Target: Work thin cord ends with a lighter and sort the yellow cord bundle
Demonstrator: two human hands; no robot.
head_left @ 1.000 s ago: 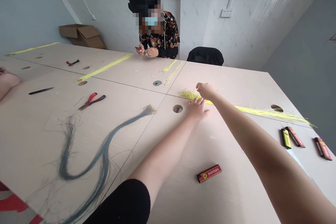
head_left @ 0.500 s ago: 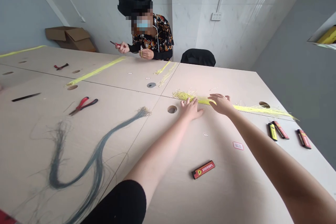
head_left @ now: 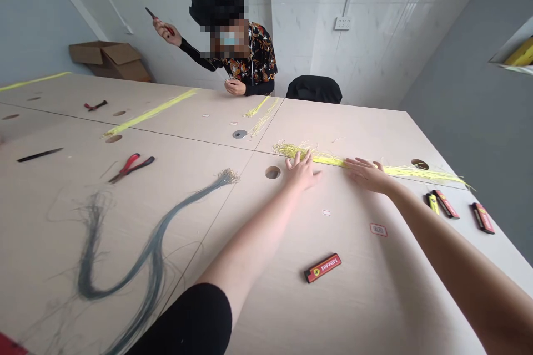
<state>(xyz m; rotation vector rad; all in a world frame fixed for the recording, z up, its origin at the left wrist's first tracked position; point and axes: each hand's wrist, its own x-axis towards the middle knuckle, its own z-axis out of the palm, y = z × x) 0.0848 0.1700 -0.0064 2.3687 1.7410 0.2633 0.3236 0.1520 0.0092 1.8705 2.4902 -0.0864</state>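
A long bundle of yellow cords [head_left: 330,160] lies across the table, its knotted end at the left and thin loose strands at the right. My left hand [head_left: 302,173] rests on it near the knotted end, fingers spread. Farther right, my right hand [head_left: 368,174] lies flat over the same bundle with its fingers stretched out. Neither hand grips anything. Nearer me is a red lighter [head_left: 323,268]. To the left a bundle of blue-grey cords [head_left: 160,227] curves over the table.
Red-handled pliers [head_left: 131,167] and a black tweezer-like tool [head_left: 40,155] lie at left. Two lighters [head_left: 445,204] and another lighter [head_left: 483,218] sit near the right edge. Across the table [head_left: 350,122], a person [head_left: 260,61] holds a red-handled tool. Round holes [head_left: 272,172] pierce the tabletop.
My right hand has slid right along the yellow bundle and flattened. My left hand stays put. The person opposite has raised the hand with the red-handled tool.
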